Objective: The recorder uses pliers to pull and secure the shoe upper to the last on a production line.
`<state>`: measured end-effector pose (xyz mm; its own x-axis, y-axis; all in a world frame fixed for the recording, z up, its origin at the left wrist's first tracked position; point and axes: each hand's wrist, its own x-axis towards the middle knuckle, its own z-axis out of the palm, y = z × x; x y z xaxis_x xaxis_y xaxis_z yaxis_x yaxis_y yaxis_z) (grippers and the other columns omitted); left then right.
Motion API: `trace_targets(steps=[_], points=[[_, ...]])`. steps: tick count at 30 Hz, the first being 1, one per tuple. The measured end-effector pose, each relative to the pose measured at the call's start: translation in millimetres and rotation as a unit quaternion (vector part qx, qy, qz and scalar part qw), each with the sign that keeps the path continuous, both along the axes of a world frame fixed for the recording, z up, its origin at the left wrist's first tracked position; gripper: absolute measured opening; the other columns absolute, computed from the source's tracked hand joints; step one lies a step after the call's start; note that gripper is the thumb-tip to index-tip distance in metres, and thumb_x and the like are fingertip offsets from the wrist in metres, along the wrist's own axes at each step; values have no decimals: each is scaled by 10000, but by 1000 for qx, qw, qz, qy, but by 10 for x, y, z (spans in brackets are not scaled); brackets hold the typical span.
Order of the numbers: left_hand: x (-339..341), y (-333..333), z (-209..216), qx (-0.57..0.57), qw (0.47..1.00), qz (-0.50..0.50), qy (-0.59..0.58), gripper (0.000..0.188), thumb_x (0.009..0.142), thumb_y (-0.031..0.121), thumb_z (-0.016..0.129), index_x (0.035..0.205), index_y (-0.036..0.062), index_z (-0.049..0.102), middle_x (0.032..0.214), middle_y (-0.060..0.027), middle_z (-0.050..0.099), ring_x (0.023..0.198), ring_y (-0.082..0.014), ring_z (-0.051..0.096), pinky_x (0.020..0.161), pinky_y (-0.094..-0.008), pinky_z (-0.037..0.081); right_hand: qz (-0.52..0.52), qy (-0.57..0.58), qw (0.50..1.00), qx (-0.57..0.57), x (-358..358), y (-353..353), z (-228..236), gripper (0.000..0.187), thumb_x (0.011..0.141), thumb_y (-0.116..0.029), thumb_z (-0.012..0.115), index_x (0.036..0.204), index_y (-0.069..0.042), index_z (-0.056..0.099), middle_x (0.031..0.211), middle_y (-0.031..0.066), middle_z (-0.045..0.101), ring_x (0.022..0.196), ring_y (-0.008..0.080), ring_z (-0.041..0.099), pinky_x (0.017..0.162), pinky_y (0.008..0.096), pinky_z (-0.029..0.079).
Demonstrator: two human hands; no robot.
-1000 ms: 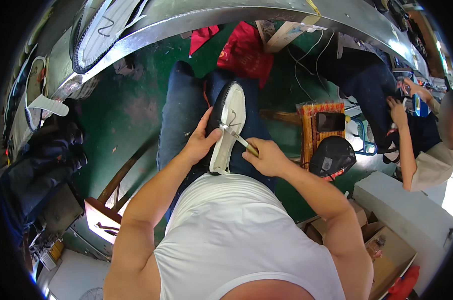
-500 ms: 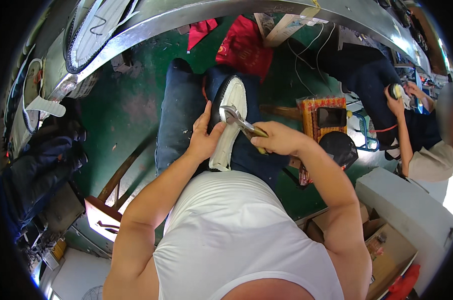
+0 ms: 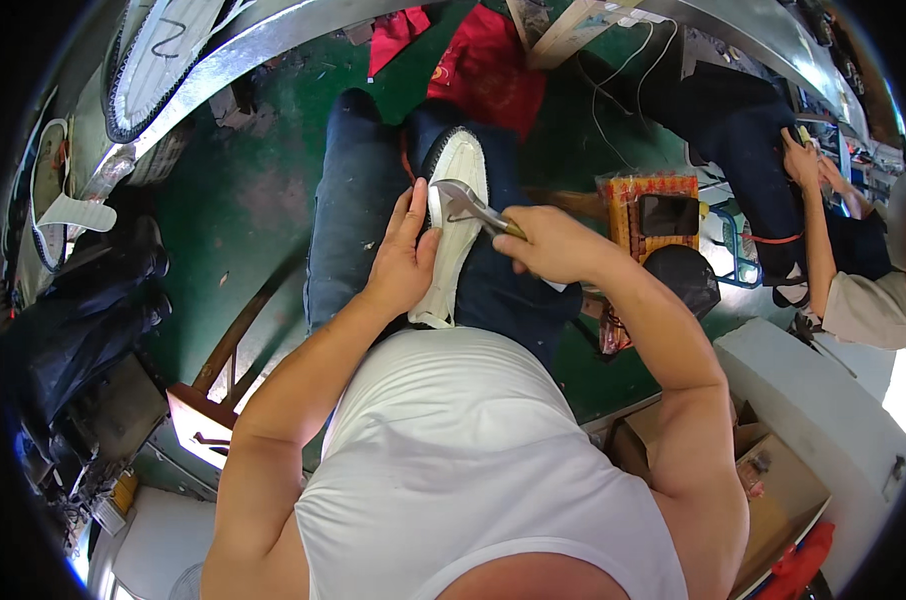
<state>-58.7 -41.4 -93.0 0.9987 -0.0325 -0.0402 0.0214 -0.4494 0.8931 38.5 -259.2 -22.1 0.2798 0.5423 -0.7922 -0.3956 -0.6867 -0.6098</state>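
Observation:
A shoe (image 3: 459, 255) lies bottom up across my lap, toe pointing away. Its underside is whitish, with a dark pleated edge round the toe. My left hand (image 3: 401, 258) holds its left side, fingers stretched along the edge and thumb against the underside. In my right hand (image 3: 553, 245) is a pair of pincers (image 3: 485, 214), gripped by the handles. The metal head rests over the underside at the forefoot, close to my left fingertips. Whether its jaws grip anything cannot be made out.
A metal-edged bench (image 3: 273, 48) curves across the far side, with another white-bottomed shoe (image 3: 158, 75) at left. Red cloth (image 3: 488, 75) lies on the green floor. To the right are a phone (image 3: 669, 215) on an orange package, a seated person (image 3: 863, 300) and a cardboard box (image 3: 788, 505).
The pincers' head has turned and shifted slightly left toward the shoe's edge. My left hand has moved slightly up along the shoe. The person at right has moved their hands.

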Motion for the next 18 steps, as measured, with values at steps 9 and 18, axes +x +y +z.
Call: trace_targets(steps=[9,18], points=[[106,-31,332,173,977,-40,122,564,980,255,466,1524,295,322,1482,-307,346,1099,-464,600,934,-475,508,-37,-14,999,-28,104,-303,148,237,949,-256,603,939,-21,630,768,40,661,655,125,640,467,299,469],[75,-13,435,240,955,-106,137,563,968,245,501,1508,310,351,1472,-317,367,949,-440,668,800,-491,556,123,-312,940,-68,349,249,157,436,1022,-368,471,882,37,551,745,200,639,713,371,659,673,449,500]])
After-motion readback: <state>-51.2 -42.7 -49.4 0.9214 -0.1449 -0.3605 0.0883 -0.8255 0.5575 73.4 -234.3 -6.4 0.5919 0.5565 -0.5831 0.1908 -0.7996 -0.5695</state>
